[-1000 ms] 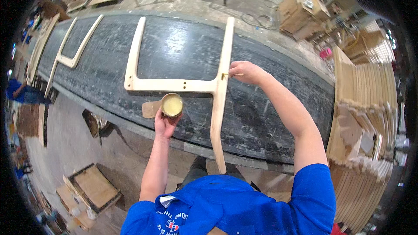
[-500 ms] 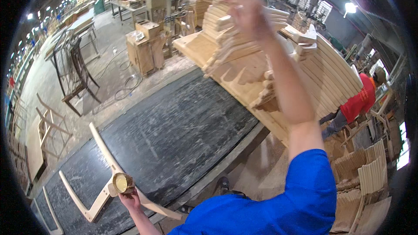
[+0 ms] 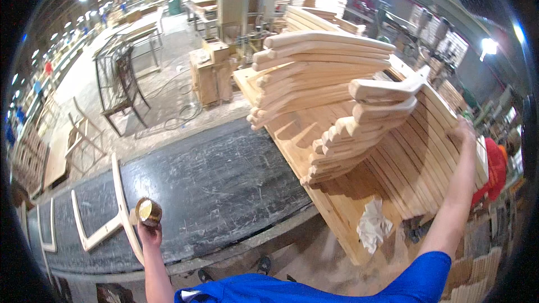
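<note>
My left hand [image 3: 150,235] is closed around a small brown cup [image 3: 150,213] with pale yellow stuff inside. It is over the black bench, beside a joined pale wooden frame part [image 3: 120,199] with curved legs. Far to the right, my outstretched right hand [image 3: 461,129] bends its fingers over the upper edge of a row of pale wooden slats [image 3: 418,157]. Left of this row, curved wooden pieces [image 3: 331,59] are stacked high, and a second stack of shaped pieces [image 3: 365,126] leans nearer. Both stacks rest on a wooden board [image 3: 334,219].
The black bench top [image 3: 219,191] runs across the front, with U-shaped wooden parts [image 3: 78,219] at its left end. A crumpled white cloth [image 3: 374,225] lies on the board's near corner. Behind the slats is a person in red [image 3: 494,171]. A wooden cabinet [image 3: 210,76] stands beyond the bench.
My right hand has come down from above the stacks and moved right to the slats. The view has turned right. My left hand still holds the cup.
</note>
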Available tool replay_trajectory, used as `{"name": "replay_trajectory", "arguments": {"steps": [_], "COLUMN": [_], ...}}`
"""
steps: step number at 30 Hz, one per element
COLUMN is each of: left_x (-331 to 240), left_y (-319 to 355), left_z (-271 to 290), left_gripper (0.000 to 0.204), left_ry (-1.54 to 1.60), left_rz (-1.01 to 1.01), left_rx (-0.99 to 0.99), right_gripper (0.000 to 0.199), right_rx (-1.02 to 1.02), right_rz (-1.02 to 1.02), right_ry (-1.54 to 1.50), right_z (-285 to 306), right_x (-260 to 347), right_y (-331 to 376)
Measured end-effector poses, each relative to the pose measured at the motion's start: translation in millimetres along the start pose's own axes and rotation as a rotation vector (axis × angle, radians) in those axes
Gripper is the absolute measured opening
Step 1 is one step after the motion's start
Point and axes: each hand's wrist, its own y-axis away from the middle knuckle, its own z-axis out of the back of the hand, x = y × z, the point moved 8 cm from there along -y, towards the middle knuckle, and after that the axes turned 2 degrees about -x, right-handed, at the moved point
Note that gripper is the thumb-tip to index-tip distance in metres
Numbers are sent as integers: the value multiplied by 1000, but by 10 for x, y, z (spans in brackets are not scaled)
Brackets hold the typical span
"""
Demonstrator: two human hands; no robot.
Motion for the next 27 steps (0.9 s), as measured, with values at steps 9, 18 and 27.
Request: {"name": "replay_trajectory", "arguments": {"steps": [9, 18, 27], "left_x": [254, -413, -1091], "left_y": [-26, -32, 345], "left_z": [212, 984, 2268], "left_gripper": [32, 30, 39], "left_ry": [157, 215, 325], "left_rz": [-36, -180, -296], "left_rx": [-46, 26, -192], "right_gripper": [37, 58, 53], "right_rx": [-311, -673, -487], "right_rz": [247, 886, 1489], "right_ry": [12, -17, 55], "right_z": [409, 1121, 479], "right_x": [81, 2484, 5828], "right_y": [-107, 1560, 4370]}}
